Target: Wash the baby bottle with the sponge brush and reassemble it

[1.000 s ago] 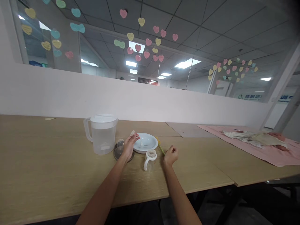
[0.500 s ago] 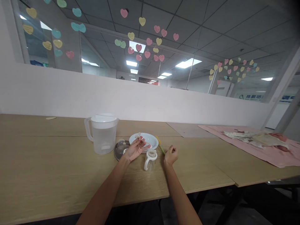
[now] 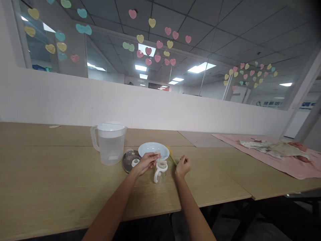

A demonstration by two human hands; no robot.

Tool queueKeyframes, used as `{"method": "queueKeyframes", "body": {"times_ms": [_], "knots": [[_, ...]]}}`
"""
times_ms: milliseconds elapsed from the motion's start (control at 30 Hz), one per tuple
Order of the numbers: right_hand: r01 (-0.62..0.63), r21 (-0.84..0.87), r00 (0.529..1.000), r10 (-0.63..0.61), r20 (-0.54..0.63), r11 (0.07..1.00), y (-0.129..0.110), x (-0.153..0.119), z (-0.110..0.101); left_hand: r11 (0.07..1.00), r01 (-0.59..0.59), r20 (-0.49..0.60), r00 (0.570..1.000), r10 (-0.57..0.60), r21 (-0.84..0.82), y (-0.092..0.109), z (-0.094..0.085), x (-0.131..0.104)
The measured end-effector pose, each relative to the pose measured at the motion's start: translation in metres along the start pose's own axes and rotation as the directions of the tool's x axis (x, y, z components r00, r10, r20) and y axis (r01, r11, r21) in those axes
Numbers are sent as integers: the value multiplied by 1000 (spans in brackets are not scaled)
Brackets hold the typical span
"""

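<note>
My left hand (image 3: pixel 147 162) is closed in a pinch over the near rim of a white bowl (image 3: pixel 142 149). At its fingertips is a small translucent piece that looks like a bottle nipple (image 3: pixel 157 153), mostly hidden. Just in front stands a clear baby bottle (image 3: pixel 162 170) with a white handle and an open top. My right hand (image 3: pixel 183 166) is a fist to the right of the bottle, closed at the lower end of a thin brush (image 3: pixel 173 159) with a yellow head and green stem. Left of the bowl, a dark round tray (image 3: pixel 127 166) carries a white ring cap (image 3: pixel 135 162) and a clear dome cover (image 3: pixel 129 153).
A large clear pitcher (image 3: pixel 112 147) of water stands left of the tray. Pink cloth (image 3: pixel 283 167) with crumpled fabric (image 3: pixel 276 149) covers the right end of the wooden table (image 3: pixel 62 187). A white wall (image 3: pixel 150 107) with a window runs behind.
My left hand has turned palm-down and its fingers have closed, bringing the translucent piece down and right toward the bottle. More of the white ring cap shows. My right hand has hardly moved.
</note>
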State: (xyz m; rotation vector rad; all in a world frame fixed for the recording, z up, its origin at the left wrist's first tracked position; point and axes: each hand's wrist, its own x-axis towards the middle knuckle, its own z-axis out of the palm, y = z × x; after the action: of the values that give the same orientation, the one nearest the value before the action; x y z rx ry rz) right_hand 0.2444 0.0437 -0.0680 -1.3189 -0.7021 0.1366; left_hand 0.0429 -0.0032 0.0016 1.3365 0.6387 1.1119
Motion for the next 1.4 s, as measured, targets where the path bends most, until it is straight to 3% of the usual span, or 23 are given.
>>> {"method": "queueKeyframes", "body": {"times_ms": [167, 333, 400, 467, 533, 567, 633, 700, 767, 833, 933, 1067, 1133, 1233, 1300, 1400], "knots": [[-39, -21, 999, 39, -6, 999, -8, -5, 0, 985, 29, 12, 999, -31, 172, 2, 7, -4], [7, -34, 999, -6, 32, 999, -15, -9, -4, 996, 44, 15, 999, -46, 80, -1, 9, -3], [33, -31, 998, -31, 59, 999, -17, -11, -5, 998, -3, -77, 997, 8, 57, -1, 7, -1], [82, -29, 991, -79, 104, 996, -19, -14, -4, 983, -108, -288, 946, 149, 151, -1, 3, 0], [150, -24, 976, -144, 163, 988, -21, -19, -3, 912, -170, -480, 806, 347, 374, 0, -4, -1], [185, -19, 965, -178, 194, 983, -22, -21, -3, 850, -150, -531, 723, 443, 505, 0, -8, -2], [240, -1, 939, -232, 255, 971, -23, -25, -2, 766, -55, -571, 631, 524, 641, -1, -16, -4], [266, 20, 915, -258, 311, 964, -24, -28, -2, 644, 169, -609, 564, 558, 746, -2, -24, -5], [268, 37, 897, -263, 355, 963, -25, -29, -3, 533, 378, -646, 557, 522, 757, -5, -30, -2], [260, 58, 891, -263, 369, 964, -26, -29, -5, 503, 489, -696, 584, 419, 713, -9, -36, 1], [242, 160, 891, -285, 354, 957, -27, -30, -8, 525, 546, -744, 590, 312, 653, -14, -44, 7], [276, 364, 876, -389, 285, 890, -25, -35, -11, 552, 551, -764, 577, 290, 626, -19, -50, 11], [400, 403, 818, -519, 248, 823, -23, -37, -12, 570, 544, -773, 560, 299, 615, -21, -51, 12], [610, 404, 662, -718, 215, 682, -22, -42, -13, 611, 531, -798, 504, 330, 587, -23, -53, 13], [687, 391, 581, -786, 210, 612, -24, -45, -14, 644, 516, -818, 452, 357, 566, -23, -54, 13], [724, 372, 537, -813, 224, 581, -30, -49, -14, 690, 473, -834, 369, 410, 548, -21, -55, 10]]}}
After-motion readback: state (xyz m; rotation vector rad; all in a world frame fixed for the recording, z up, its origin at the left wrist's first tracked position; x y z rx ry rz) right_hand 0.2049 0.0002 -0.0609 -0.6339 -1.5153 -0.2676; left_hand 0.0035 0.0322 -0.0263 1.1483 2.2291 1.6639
